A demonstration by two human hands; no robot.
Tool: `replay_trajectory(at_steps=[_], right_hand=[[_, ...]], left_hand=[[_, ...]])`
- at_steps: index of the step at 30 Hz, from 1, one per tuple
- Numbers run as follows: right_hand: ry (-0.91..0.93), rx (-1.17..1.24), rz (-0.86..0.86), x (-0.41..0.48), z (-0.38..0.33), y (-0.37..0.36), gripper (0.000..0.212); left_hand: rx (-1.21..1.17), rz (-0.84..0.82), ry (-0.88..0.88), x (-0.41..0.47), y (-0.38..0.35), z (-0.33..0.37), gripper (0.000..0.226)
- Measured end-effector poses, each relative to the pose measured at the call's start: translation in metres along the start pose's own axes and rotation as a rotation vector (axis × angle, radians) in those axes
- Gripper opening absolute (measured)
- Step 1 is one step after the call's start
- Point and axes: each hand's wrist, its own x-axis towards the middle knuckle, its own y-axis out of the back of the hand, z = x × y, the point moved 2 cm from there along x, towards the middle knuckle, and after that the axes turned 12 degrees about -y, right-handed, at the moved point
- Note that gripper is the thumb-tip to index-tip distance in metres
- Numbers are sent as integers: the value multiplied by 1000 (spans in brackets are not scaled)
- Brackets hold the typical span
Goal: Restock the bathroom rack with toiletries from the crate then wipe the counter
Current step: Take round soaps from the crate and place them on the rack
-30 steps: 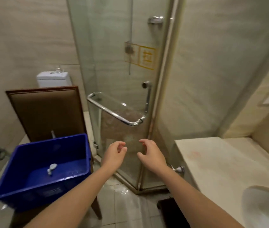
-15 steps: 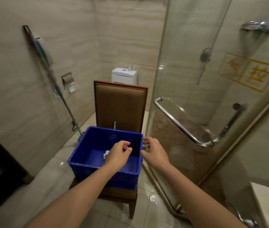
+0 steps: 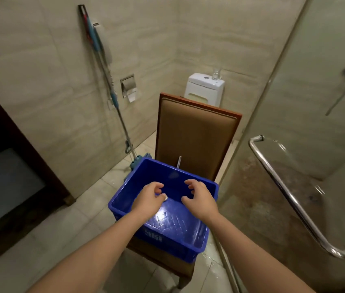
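Observation:
A blue plastic crate (image 3: 173, 233) sits on the seat of a brown padded chair (image 3: 194, 134). Both my hands are inside its rim. My left hand (image 3: 148, 200) hovers low over the crate floor with its fingers curled. A small white toiletry item (image 3: 165, 197) peeks out at the tip of its thumb, and I cannot tell whether it is gripped. My right hand (image 3: 200, 200) hangs over the right half of the crate, fingers apart and empty. The rest of the crate floor looks bare and wet. Neither rack nor counter is in view.
A mop (image 3: 112, 92) leans on the left wall beside a toilet-paper holder (image 3: 128, 86). A white toilet (image 3: 205, 87) stands behind the chair. The glass shower door with its chrome handle (image 3: 285, 195) is close on the right. A dark wooden door (image 3: 9, 170) is at left.
The view has swung left from the shower door and counter to the crate. Both hands have moved down into the crate, the left one onto the small white item.

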Motion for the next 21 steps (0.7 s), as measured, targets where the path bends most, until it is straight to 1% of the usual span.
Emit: replay_trajectory(at_steps=[9,14,21], right_hand=[[-35,-30,-167,85,15,-24,55],[-73,-60,-238,116,27,-41,55],[-152,-125,-336,168,35,-84,56]], left_hand=[[28,-14,136,57,-13,-29,40],[30,-50,171,78,-24,-49,35],[43,-163,260,126,-45,-103,41]])
